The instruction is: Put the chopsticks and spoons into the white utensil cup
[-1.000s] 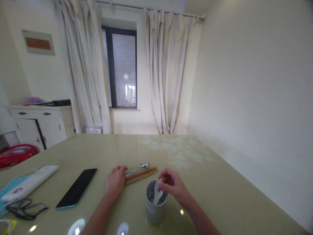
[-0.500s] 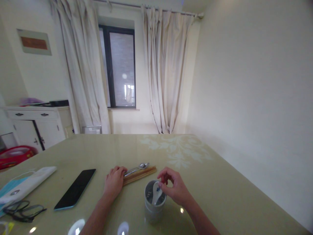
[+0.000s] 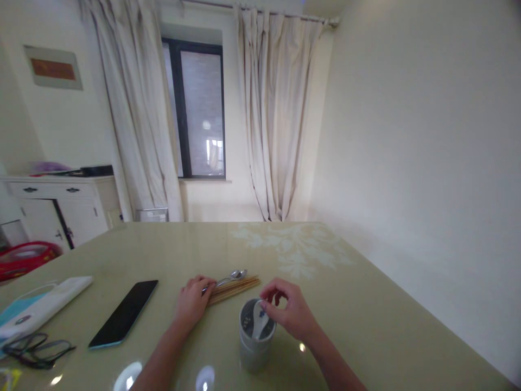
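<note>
Grey and round, the cup stands upright on the glossy table, with the white spoon leaning inside it, a small blue mark near the spoon's upper end. At the cup's right rim, the right hand has thumb and forefinger drawn together on that upper end, the other fingers curled. Left of the cup and a little beyond it, the left hand lies over the near ends of the chopsticks and the metal spoons; its fingers are bent over them, but how firmly they close cannot be told. The chopsticks lie in a bundle, their free ends reaching just behind the cup, and the metal spoons lie along their far side, bowls pointing away from the hand. Well to the left of the cup, past the left forearm, the phone lies flat, dark face up. Farther left of the cup are the white device, the blue cloth partly under it, and the glasses nearer the viewer.
</note>
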Tool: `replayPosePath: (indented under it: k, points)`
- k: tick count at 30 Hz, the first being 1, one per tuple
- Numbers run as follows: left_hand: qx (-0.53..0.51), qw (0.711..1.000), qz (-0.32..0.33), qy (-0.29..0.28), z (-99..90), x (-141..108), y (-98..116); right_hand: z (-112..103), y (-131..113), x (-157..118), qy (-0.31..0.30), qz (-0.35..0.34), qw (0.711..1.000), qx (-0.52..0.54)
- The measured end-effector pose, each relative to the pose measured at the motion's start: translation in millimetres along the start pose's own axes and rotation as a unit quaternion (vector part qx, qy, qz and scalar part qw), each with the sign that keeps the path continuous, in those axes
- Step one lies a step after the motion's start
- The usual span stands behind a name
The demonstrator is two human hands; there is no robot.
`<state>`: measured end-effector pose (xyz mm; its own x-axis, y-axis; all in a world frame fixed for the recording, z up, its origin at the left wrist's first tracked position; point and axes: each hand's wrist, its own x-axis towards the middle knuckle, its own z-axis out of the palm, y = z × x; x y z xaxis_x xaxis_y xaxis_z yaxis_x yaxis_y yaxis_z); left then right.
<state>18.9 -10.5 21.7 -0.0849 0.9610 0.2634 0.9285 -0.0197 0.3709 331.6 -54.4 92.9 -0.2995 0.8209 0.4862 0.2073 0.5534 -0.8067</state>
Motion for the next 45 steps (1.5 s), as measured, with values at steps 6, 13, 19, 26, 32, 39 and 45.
replayPosePath:
  k: [6,13,19,26,32,39,45]
  points:
    - [-0.01,1.0,0.001,0.003,2.1,2,-3,-2,-5,-2,0.032,-0.096,0.994,-0.047]
    - [-0.011,1.0,0.01,0.007,1.8,1,-2,-6,-1,1,0.131,-0.055,0.989,0.044]
    - [-0.012,0.997,0.048,0.055,-7.4,-3,9,-20,34,12,0.316,0.132,0.923,0.172]
    - [-0.047,0.967,0.234,0.084,-3.6,-15,48,12,66,11,0.249,0.222,0.924,0.186]
    - [-0.008,0.953,0.303,0.027,1.7,-21,60,44,64,7,0.196,0.217,0.939,0.181]
    - [0.055,0.978,0.201,0.023,-19.0,-15,46,49,66,4,0.144,0.258,0.913,0.28]
    - [0.096,0.993,0.029,0.059,-26.7,-8,15,47,66,0,0.131,0.245,0.928,0.248]
